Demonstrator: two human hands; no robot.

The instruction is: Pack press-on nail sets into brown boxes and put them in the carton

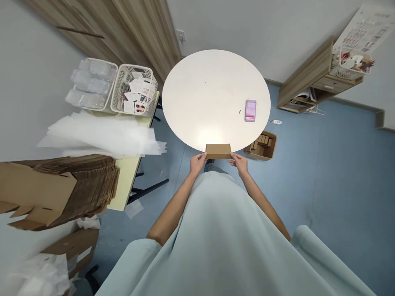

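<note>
A small brown cardboard box point(218, 151), its lid closed, is held level at the near edge of the round white table point(212, 86). My left hand point(197, 163) pinches its left end, with the thumb at the near corner. At the opposite end, my right hand point(239, 163) grips the right corner between thumb and fingers. The underside of the box is hidden from view. On the table's right side lies a pink item point(250, 111), blurred by pixelation, with a small dark mark beside it.
An open carton point(268, 153) of small boxes stands on the floor at right. Along the left, a side table point(123, 181) bears flattened cardboard point(92, 189), white foam sheets point(101, 133), a basket of cards point(135, 92) and a bin of clear packaging point(92, 82). A wooden cabinet point(308, 74) stands right.
</note>
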